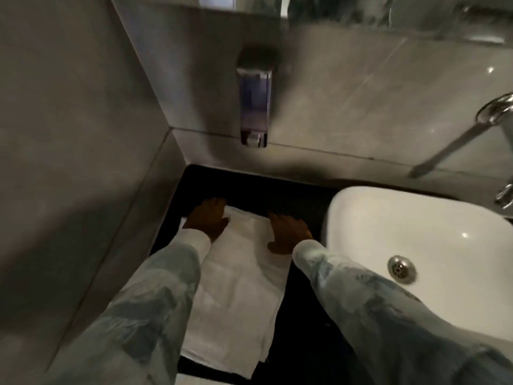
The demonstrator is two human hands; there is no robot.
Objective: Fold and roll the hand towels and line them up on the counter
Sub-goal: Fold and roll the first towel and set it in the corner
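Observation:
A white hand towel [238, 290] lies stretched out lengthwise on the black counter [302, 195], folded into a long strip that reaches the near edge. My left hand [209, 219] rests palm down on the towel's far left corner, fingers spread. My right hand [286, 232] presses flat on the far right corner, fingers pointing away from me. Both hands lie on top of the cloth and grip nothing. Pale sleeves cover both forearms and hide parts of the towel's sides.
A white basin [416, 245] with a metal drain [402, 268] sits right of the towel. A chrome tap [497, 112] is at the far right. A soap dispenser [254, 107] hangs on the tiled back wall. A tiled side wall [83, 162] closes the left.

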